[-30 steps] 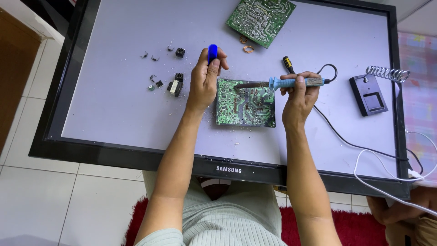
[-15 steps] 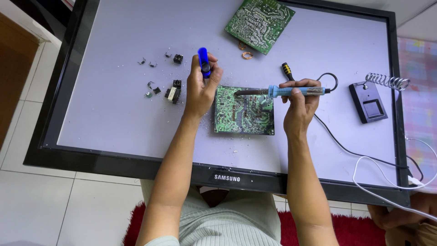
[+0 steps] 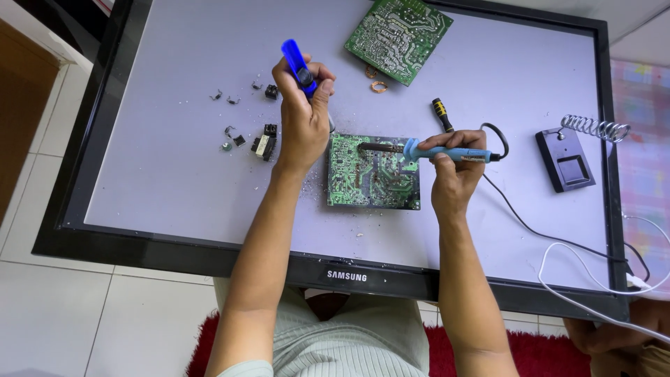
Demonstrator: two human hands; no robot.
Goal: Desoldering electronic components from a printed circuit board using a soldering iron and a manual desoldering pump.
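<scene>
A green circuit board (image 3: 375, 183) lies flat on the pale face of a big black-framed flat screen (image 3: 174, 174) that serves as a work surface. My right hand (image 3: 452, 167) grips a blue-handled soldering iron (image 3: 447, 152), its dark tip held over the board's upper left part. My left hand (image 3: 303, 115) is closed around a blue desoldering pump (image 3: 298, 64), held upright just left of the board, with its lower end near the board's top left corner.
A second green circuit board (image 3: 399, 35) lies at the far edge, with copper coils (image 3: 378, 86) beside it. Small loose components (image 3: 262, 143) sit to the left. A screwdriver (image 3: 442, 114), a black iron stand with spring holder (image 3: 569, 157), and black and white cables (image 3: 558, 244) are to the right.
My left hand with the blue pump has drawn back slightly to the left, off the board's corner. The right hand keeps the iron over the board.
</scene>
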